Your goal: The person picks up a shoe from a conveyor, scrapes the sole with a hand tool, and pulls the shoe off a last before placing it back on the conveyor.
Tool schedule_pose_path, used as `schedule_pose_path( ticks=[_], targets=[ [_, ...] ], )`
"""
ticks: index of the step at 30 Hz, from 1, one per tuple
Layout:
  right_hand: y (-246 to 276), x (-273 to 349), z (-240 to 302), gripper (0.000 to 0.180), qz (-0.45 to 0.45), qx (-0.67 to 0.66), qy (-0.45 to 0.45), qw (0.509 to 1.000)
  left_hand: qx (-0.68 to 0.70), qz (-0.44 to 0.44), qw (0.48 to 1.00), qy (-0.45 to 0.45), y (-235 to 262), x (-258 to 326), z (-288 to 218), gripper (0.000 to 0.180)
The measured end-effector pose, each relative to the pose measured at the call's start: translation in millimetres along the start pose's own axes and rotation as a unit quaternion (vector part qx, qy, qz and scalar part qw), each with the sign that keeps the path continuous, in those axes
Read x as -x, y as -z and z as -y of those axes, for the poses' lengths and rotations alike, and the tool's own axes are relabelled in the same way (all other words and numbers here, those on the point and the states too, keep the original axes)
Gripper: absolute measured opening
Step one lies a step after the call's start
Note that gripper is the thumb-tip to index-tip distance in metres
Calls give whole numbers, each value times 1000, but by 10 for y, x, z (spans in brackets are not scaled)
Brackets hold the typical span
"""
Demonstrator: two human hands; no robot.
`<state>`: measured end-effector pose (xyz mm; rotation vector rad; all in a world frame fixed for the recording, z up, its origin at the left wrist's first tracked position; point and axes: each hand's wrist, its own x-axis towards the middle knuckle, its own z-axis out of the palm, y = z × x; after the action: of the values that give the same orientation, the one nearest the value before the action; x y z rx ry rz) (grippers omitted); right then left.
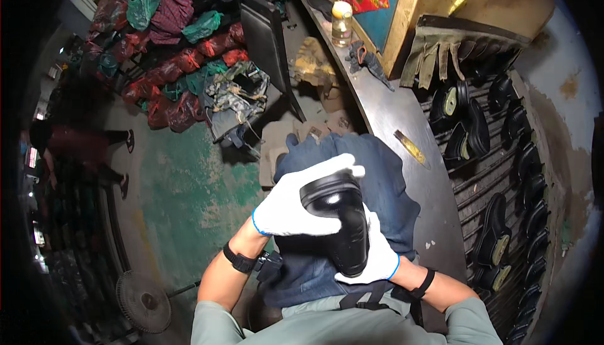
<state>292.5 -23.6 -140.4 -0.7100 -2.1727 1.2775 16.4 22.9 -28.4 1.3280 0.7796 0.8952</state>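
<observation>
Above my lap I hold a glossy black leather shoe (352,238) between both hands, which wear white gloves. Thumb and fingers of my left hand (296,200) wrap round its upper left part, where a thick black sole edge shows. My right hand (380,250) grips the shoe's lower right side, with its fingertips under the rounded black end. Part of the shoe is covered by my gloves. Blue cloth (377,169) spreads over my legs beneath it.
A metal bench (440,188) curves along my right, bearing a yellow-handled tool (411,147) and a glass jar (341,27). Beyond it, black shoes (469,134) stand on a slatted rack. Bagged bundles (182,62) lie far left; a fan (143,301) stands near left. Another person (78,150) is at left.
</observation>
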Motion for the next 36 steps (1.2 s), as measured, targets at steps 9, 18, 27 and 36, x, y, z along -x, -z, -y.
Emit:
schedule_pose_path(
  ticks=[9, 18, 27, 36],
  targets=[
    [584, -106, 290, 151, 32, -386, -47, 921, 226, -137, 964, -22, -13, -359, 225, 75],
    [779, 377, 260, 147, -16, -619, -154, 770, 138, -166, 976, 24, -393, -677, 724, 32],
    [1013, 1562, 544, 116, -226, -628, -161, 727, -75, -49, 995, -48, -1246, -1251, 1167, 33],
    [2610, 3230, -826, 89, -485, -146, -463, 727, -400, 60, 877, -259, -2300, -2137, 1146, 71]
  ],
)
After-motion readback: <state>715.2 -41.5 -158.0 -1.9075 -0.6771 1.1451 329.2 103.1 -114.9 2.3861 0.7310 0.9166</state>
